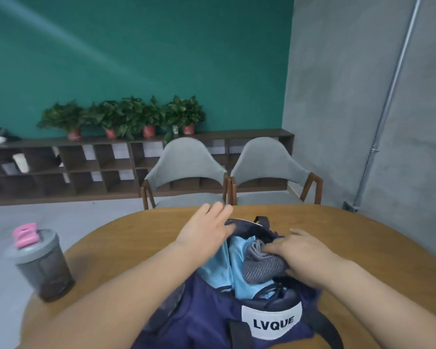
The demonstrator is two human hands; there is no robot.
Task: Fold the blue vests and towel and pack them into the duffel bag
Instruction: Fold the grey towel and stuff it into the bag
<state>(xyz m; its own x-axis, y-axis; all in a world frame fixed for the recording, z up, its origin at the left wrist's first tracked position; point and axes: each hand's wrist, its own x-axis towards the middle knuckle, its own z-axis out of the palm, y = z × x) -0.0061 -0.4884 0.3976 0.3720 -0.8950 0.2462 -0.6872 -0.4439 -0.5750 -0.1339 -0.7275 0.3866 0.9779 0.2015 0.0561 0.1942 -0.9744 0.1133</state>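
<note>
The packing looks almost finished. The duffel bag [207, 321] lies open on the wooden table [136, 238], and the two blue vests [219, 265] are already inside it, folded and standing side by side in the left part of the opening. The grey towel [262, 269] is folded too and sits in the right part of the opening, just beside the vests, but its top is higher than the rim, so I judge it is not yet fully down. What is left seems to be pushing the towel in and perhaps closing the bag. The right hand [305, 255] rests on the towel, with its fingers [275, 248] laid quite flat on the cloth and pressing it, the thumb apart. The left hand [207, 227] reaches to the far left edge of the opening with straight, slightly spread fingers and holds nothing; whether it touches the rim I cannot tell.
</note>
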